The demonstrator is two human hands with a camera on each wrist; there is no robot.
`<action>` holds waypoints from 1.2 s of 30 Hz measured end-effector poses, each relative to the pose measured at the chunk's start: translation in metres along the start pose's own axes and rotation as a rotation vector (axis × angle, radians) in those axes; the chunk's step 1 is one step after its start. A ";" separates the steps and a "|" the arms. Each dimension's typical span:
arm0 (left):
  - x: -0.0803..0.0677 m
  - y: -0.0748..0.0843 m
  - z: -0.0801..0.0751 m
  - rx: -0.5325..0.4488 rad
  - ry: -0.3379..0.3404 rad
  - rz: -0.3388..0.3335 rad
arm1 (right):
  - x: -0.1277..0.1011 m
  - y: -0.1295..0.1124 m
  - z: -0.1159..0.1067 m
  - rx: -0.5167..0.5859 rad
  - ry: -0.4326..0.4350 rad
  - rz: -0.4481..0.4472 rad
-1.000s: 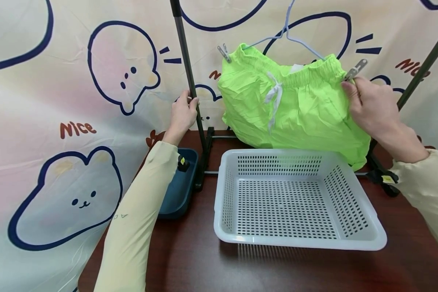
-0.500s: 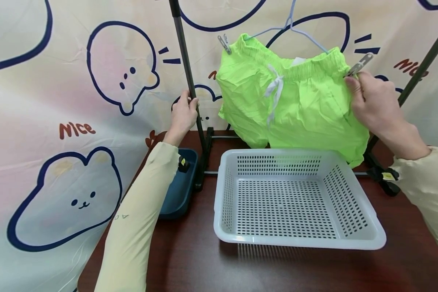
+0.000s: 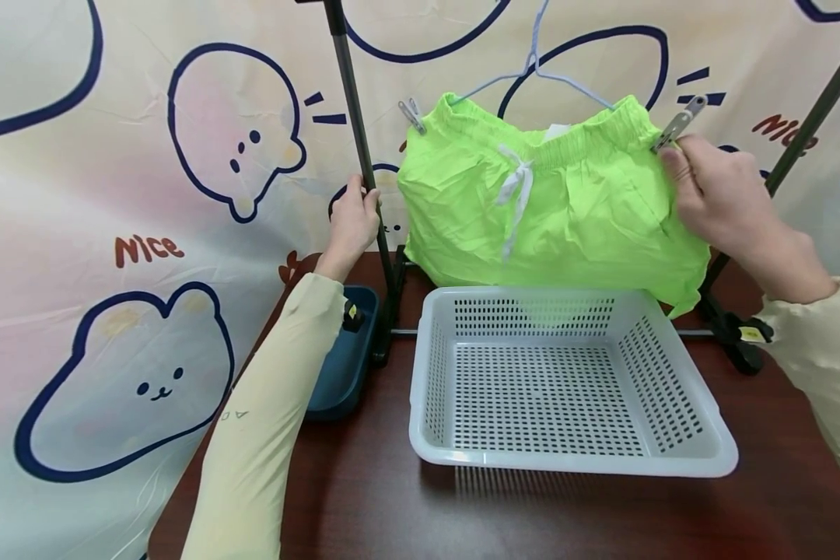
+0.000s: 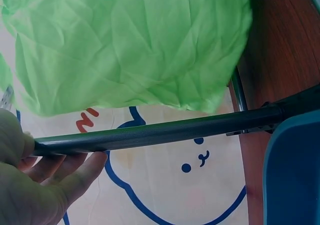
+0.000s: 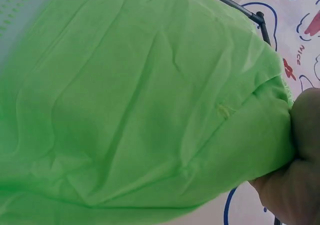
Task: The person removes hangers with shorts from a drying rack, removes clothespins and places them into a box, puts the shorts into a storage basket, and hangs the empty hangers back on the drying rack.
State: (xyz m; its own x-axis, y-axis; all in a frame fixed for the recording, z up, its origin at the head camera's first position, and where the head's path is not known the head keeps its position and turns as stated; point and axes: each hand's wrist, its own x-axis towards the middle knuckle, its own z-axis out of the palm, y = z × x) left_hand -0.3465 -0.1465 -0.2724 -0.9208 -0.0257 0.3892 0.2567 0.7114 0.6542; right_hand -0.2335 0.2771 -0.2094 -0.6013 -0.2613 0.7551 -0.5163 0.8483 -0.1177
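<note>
Bright green shorts (image 3: 553,210) with a white drawstring hang from a pale blue wire hanger (image 3: 534,61). A metal clip (image 3: 413,117) is on the left end of the waistband, and another clip (image 3: 679,123) is on the right end. My right hand (image 3: 728,198) pinches the shorts' right side just below that clip; in the right wrist view the green cloth is bunched at the thumb. On the left, my left hand (image 3: 352,225) holds the rack's dark upright pole (image 3: 353,101), its fingers curled round the pole (image 4: 175,132) in the left wrist view.
A white perforated basket (image 3: 567,464) stands on the dark brown table (image 3: 532,521) in front of the shorts. Beside the rack's left foot sits a blue tray (image 3: 336,381), partly behind the left sleeve. A printed cloth (image 3: 147,155) forms the backdrop.
The shorts and hanger first rise a little, then swing left and back down, the right hand keeping its pinch. My left hand stays on the pole.
</note>
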 end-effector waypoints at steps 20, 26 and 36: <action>0.002 0.001 0.001 0.001 -0.021 -0.041 | 0.008 0.007 -0.012 -0.010 0.231 0.037; 0.002 0.002 0.000 -0.004 -0.021 -0.038 | 0.005 0.009 -0.015 -0.026 0.243 0.049; -0.001 0.002 0.000 0.010 -0.007 -0.033 | -0.006 0.007 -0.017 0.025 0.183 0.123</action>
State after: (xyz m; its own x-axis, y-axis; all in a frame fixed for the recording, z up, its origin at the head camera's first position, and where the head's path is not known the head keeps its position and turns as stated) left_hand -0.3453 -0.1448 -0.2716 -0.9308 -0.0447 0.3627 0.2227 0.7174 0.6600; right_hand -0.2231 0.2926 -0.2041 -0.5411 -0.0668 0.8383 -0.4621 0.8565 -0.2300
